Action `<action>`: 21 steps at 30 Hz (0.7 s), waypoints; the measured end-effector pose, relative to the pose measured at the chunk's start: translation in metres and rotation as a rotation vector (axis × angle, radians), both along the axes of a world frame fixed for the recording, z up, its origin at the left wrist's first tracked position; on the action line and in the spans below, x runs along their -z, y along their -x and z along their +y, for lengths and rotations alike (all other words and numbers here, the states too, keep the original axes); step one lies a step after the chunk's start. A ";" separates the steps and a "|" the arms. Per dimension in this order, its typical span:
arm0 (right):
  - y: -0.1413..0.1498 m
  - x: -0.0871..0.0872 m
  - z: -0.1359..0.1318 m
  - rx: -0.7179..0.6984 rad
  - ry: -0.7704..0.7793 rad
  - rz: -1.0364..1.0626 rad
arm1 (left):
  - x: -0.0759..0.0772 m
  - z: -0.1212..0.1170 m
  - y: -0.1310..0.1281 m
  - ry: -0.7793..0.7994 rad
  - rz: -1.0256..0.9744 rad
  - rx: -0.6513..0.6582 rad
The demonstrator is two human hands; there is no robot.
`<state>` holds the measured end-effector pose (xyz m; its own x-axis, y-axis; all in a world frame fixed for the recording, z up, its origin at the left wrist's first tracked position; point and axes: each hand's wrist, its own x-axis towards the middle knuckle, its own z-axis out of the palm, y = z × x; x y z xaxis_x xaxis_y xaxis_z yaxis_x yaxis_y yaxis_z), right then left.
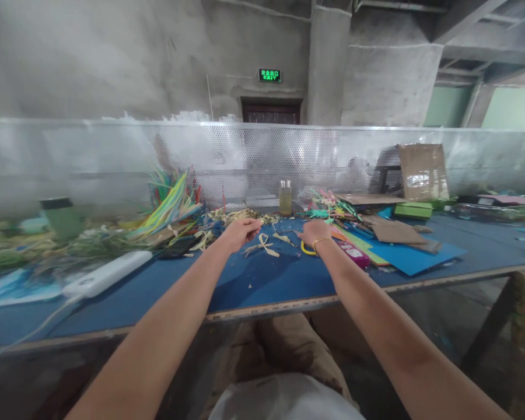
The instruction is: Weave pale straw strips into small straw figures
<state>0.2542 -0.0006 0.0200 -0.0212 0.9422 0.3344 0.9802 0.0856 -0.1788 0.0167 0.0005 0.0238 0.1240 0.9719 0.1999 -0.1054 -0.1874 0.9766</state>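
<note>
My left hand (pixel 244 232) is raised just over the table, thumb and fingers pinched together. A small pale bit shows at its fingertips, too small to name. Below and to its right lies a pale ribbon-like bow (pixel 265 248) of straw-coloured strips. Across a gap, my right hand (pixel 315 232), with a bracelet at the wrist, has its fingers curled together, pointing left. What they hold, if anything, is too blurred to make out. Right beneath them shows a yellow loop handle (pixel 307 251), partly covered by the hand. A pale strip (pixel 284 238) lies between the hands.
The blue table (pixel 240 291) holds a white power strip (pixel 107 274), colourful strips (pixel 170 204), a dark-capped bottle (pixel 58 219), and a small clear jar (pixel 285 198). Blue sheets (pixel 413 254) and cardboard (pixel 394 233) lie right. A perforated metal panel (pixel 227 157) stands behind.
</note>
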 end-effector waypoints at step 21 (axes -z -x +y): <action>0.043 0.017 -0.005 -0.658 0.194 0.938 | 0.006 -0.004 -0.007 -0.240 0.367 0.150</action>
